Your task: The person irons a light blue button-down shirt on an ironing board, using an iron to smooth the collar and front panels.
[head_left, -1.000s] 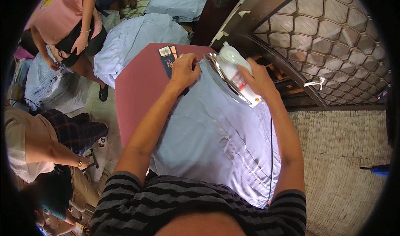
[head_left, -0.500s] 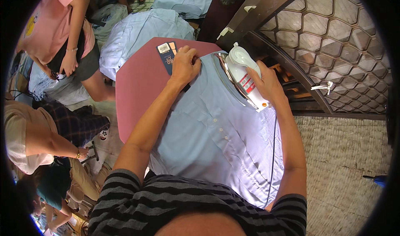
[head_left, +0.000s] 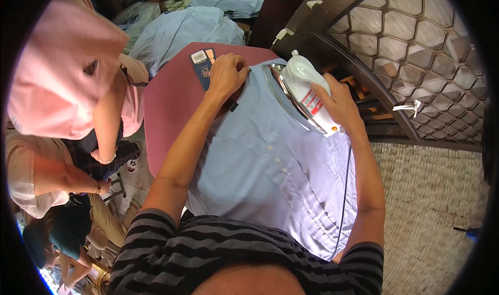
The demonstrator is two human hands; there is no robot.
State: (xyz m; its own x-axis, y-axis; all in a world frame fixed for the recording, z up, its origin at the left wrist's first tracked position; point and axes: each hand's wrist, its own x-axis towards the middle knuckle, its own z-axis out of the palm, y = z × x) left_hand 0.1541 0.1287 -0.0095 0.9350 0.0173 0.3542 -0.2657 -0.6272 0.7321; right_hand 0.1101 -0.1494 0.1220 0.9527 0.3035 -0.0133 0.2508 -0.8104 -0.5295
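A light blue buttoned shirt [head_left: 244,154] lies spread over a pink padded ironing board [head_left: 169,107]. My right hand [head_left: 339,100] is wrapped round the handle of a white clothes iron [head_left: 306,89], whose metal soleplate rests along the shirt's upper right part. From the iron a dark cord [head_left: 343,201] runs down across the cloth toward me. At the shirt's upper left edge, my left hand [head_left: 227,78] is closed, its curled fingertips pinching the border of the fabric. A dark printed card tag [head_left: 202,66] lies on the board beside that hand.
Brown metal lattice gate [head_left: 410,50] with a white handle stands close at the right. Behind the board lie bundles of blue garments [head_left: 187,32]. A person in pink [head_left: 73,76] is close to the board's left, with others seated below. A blue-tipped object [head_left: 470,233] lies on the floor.
The person in pink has come much nearer along the board's left side. My hands and the iron stay almost in place, with the view shifted slightly.
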